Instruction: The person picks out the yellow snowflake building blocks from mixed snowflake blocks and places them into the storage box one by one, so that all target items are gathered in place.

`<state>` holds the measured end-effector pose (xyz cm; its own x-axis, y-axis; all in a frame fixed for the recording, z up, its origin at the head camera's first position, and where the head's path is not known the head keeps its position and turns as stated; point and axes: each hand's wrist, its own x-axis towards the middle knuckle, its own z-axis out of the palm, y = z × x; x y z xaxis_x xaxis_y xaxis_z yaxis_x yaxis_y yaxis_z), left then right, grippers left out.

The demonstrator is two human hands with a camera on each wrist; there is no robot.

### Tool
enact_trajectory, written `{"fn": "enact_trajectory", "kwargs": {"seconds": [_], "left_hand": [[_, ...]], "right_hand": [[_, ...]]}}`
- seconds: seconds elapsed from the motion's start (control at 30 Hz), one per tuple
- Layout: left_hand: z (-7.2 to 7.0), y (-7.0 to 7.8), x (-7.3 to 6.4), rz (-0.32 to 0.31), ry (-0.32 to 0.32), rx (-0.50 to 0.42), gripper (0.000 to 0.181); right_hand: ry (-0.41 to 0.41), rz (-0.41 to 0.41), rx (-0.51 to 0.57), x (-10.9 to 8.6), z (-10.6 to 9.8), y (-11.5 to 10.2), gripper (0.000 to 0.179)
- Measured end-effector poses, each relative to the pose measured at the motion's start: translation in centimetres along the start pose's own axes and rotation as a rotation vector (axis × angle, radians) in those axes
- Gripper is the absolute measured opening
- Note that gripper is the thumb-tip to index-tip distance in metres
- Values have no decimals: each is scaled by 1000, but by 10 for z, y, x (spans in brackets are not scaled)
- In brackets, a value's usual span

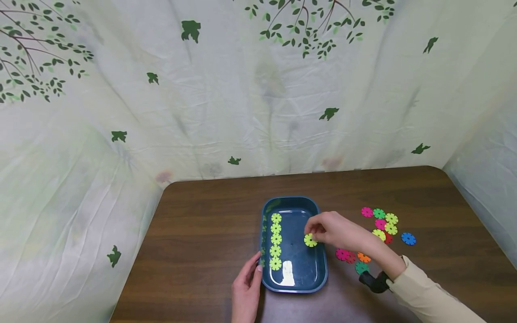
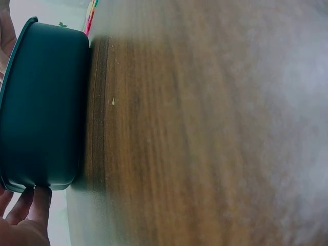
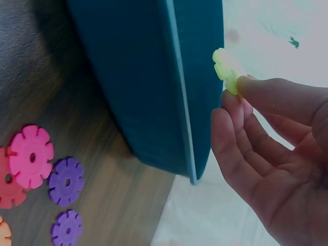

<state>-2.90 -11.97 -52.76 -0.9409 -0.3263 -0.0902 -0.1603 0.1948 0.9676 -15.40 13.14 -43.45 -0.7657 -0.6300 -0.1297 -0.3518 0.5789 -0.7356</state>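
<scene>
Pinching yellow-green flower-shaped plastic disc (image 1: 310, 241) between thumb and fingers of right hand (image 1: 334, 230), above right side of blue rectangular plastic tray (image 1: 292, 251). Touching tray's left wall with loosely extended fingers of left hand (image 1: 246, 287).

Tray (image 1: 294, 251) looks glossy plastic; table (image 1: 202, 251), smooth wood; backdrop (image 1: 226, 98), cloth.

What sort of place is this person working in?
Probably an indoor, curtained-off tabletop workspace: a wood-grain table, leaf-print fabric hung around it, and a blue tray holding notched plastic discs.
</scene>
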Motion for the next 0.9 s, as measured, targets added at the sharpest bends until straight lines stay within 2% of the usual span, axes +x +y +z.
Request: {"fn": "enact_trajectory", "kwargs": {"seconds": [0.27,0.53,0.7,0.9], "left_hand": [[1,1,0,-5,2,7,33],[1,0,1,-22,1,12,33],[1,-1,2,-52,1,29,34],[1,1,2,-64,-3,34,34]], "right_hand": [[-12,10,-11,10,2,-7,16],[-9,-21,2,22,7,-8,14],[-31,-43,-10,30,10,-12,12],[-68,-27,-18,39,10,-20,10]]}}
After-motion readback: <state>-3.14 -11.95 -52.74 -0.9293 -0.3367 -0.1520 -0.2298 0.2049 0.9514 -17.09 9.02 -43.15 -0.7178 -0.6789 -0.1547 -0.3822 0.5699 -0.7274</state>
